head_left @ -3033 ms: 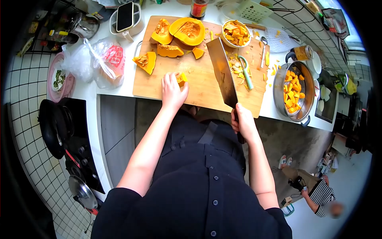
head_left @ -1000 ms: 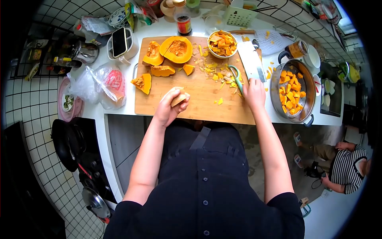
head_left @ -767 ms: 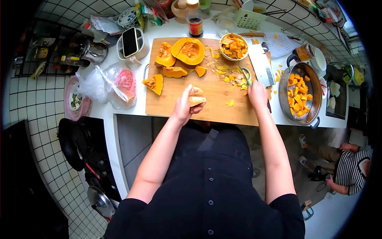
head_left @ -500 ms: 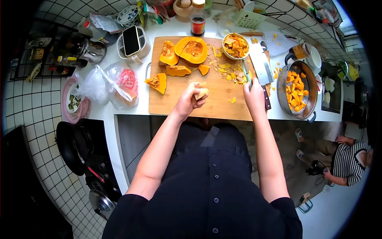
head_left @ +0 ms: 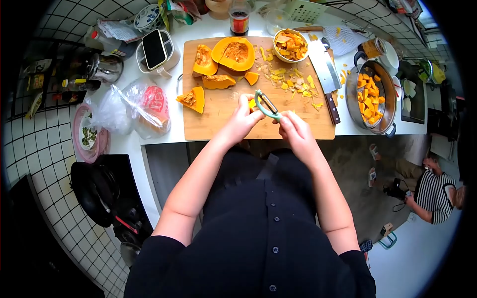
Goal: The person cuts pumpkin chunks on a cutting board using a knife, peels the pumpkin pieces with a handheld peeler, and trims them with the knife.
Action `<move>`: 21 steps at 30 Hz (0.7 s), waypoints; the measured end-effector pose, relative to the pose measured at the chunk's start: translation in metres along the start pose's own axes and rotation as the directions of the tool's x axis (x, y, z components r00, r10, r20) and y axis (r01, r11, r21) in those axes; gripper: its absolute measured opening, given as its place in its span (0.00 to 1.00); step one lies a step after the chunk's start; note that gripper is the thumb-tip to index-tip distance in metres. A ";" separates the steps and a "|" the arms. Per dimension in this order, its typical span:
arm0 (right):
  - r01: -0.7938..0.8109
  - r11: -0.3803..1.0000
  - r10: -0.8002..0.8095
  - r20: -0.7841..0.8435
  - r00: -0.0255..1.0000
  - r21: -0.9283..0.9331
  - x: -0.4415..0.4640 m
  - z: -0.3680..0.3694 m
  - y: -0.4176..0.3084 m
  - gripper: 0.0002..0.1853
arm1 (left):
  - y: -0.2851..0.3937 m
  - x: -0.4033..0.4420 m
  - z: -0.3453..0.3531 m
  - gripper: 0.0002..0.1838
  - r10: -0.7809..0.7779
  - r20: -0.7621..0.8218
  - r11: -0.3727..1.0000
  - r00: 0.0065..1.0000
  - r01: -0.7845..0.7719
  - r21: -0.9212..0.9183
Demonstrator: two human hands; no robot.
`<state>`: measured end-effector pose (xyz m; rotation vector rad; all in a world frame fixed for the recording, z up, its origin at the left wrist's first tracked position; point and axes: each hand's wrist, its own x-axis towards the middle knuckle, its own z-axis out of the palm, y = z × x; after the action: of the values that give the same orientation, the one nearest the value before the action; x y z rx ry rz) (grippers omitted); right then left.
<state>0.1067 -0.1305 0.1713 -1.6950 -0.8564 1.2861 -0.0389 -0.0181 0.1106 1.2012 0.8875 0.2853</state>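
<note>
My left hand [head_left: 241, 120] is closed on a small pumpkin piece [head_left: 252, 104], mostly hidden by the fingers and the peeler. My right hand [head_left: 296, 134] grips the green peeler [head_left: 268, 113], its head close to that piece, above the front of the wooden cutting board [head_left: 218, 124]. Larger pumpkin pieces [head_left: 234, 54] lie at the board's back left, and peel scraps [head_left: 298, 84] are scattered over its right half. The cleaver [head_left: 323, 67] rests flat along the board's right side, handle toward me. A white bowl [head_left: 290, 60] heaped with peelings stands at the back right.
A steel pot [head_left: 352, 102] with pumpkin chunks stands right of the board. To the left are plastic bags [head_left: 144, 107], a container with a phone [head_left: 154, 49] and a pink basket [head_left: 77, 130]. A bottle [head_left: 239, 20] stands behind. Another person [head_left: 435, 191] is at the far right.
The cleaver went from my right hand onto the board's right side. My right hand then picked up the peeler and brought it left to the pumpkin piece, which my left hand has lifted.
</note>
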 end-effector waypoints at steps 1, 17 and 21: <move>-0.011 0.999 0.011 0.006 1.000 0.032 0.000 -0.005 0.001 0.11 | -0.002 0.000 0.001 0.22 -0.008 0.003 1.000 1.000 0.008 -0.016; 0.062 0.978 -0.056 0.033 0.998 -0.199 0.015 -0.063 0.011 0.10 | 0.021 0.023 0.064 0.15 -0.031 -0.060 0.992 0.998 0.024 -0.120; 0.024 0.961 -0.014 0.039 0.999 -0.277 0.013 -0.072 0.007 0.11 | 0.025 0.026 0.071 0.23 -0.087 -0.041 0.995 0.995 0.085 -0.049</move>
<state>0.1795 -0.1369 0.1696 -1.8781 -1.1153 1.2321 0.0353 -0.0413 0.1276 1.1134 0.9621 0.2621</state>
